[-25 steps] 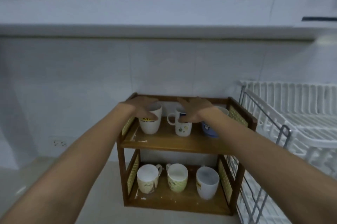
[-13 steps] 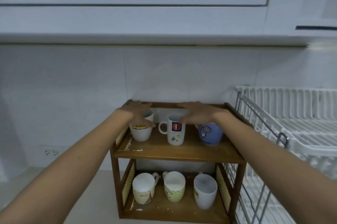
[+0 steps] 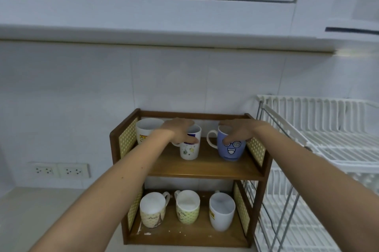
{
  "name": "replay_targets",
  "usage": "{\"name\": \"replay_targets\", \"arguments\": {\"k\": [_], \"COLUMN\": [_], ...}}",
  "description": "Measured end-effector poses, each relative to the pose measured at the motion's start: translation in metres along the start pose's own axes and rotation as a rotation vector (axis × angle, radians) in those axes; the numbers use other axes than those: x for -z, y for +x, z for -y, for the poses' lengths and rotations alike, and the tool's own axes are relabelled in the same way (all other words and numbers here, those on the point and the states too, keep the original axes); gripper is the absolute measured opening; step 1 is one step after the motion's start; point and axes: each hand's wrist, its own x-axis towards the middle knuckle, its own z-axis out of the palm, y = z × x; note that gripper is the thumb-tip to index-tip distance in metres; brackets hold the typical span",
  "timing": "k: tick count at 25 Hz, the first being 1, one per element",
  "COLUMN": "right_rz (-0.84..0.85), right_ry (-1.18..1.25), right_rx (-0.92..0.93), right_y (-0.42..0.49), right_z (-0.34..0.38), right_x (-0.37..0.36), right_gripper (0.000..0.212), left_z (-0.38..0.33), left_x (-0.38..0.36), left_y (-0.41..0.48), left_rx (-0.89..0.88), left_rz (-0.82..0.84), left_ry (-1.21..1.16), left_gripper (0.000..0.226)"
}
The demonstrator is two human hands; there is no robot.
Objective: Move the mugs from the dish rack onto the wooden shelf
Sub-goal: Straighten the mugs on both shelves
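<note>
Behind, tiled wall [image 3: 184,79]; rightward, white dish rack [image 3: 320,128] beside wooden shelf [image 3: 205,167].

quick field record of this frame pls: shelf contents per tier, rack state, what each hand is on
top tier: three mugs on the wooden shelf: white mug at left, white printed mug in the middle, blue face mug at right
bottom tier: three mugs, all upright
dish rack: no mugs on the visible part
left hand: on the white printed mug's rim
right hand: over the blue face mug's rim
task: mugs appear all shelved
</note>
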Motion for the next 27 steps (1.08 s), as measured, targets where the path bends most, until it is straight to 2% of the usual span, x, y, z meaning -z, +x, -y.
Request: {"name": "replay_targets", "arguments": {"k": [7,9,11,13,15,17,19,21,24,25,26,27], "right_rz": [0.062,-0.028,-0.217,-0.248,-0.177,-0.158,-0.148,-0.121,-0.112,-0.154,-0.269,-0.475], "right_ry": [-0.016,0.033,0.177,0.232,0.072,-0.095,-0.062,0.029,0.01,-0.014,-0.039,-0.048], "right_rx": [0.081,0.139,0.237,0.257,0.203,0.199,0.243,0.255,0.235,0.236,0.244,0.276], "right_y": [0.005,0.007,0.011,0.019,0.029,0.036,0.04,0.039,0.032,0.027,0.018,0.008], "right_z": [-0.004,0.005,0.026,0.054,0.079,0.093,0.094,0.091,0.092,0.095,0.098,0.1], "right_x": [0.006,0.006,0.005,0.002,-0.009,-0.014,-0.014,-0.015,-0.017,-0.02,-0.027,-0.038], "right_gripper": [0.077,0.079,0.074,0.075,0.081,0.073,0.065,0.069,0.067,0.065,0.063,0.057], "left_z": [0.022,0.05,0.078,0.09,0.089,0.09,0.091,0.091,0.084,0.08,0.077,0.073], "left_x": [0.012,0.034,0.053,0.055,0.047,0.038,0.033,0.028,0.024,0.023,0.019,0.013], "left_y": [-0.006,-0.011,-0.019,-0.027,-0.032,-0.035,-0.037,-0.037,-0.042,-0.046,-0.05,-0.058], "left_rx": [-0.056,0.013,0.149,0.216,0.19,0.186,0.2,0.188,0.175,0.181,0.175,0.145], "left_rz": [-0.006,0.016,0.12,0.197,0.163,0.091,0.049,0.023,-0.008,-0.022,-0.062,-0.145], "left_ry": [-0.111,-0.117,0.019,0.142,0.174,0.154,0.133,0.128,0.161,0.185,0.201,0.193], "left_gripper": [0.09,0.093,0.095,0.094,0.089,0.086,0.086,0.085,0.083,0.082,0.082,0.08]}}
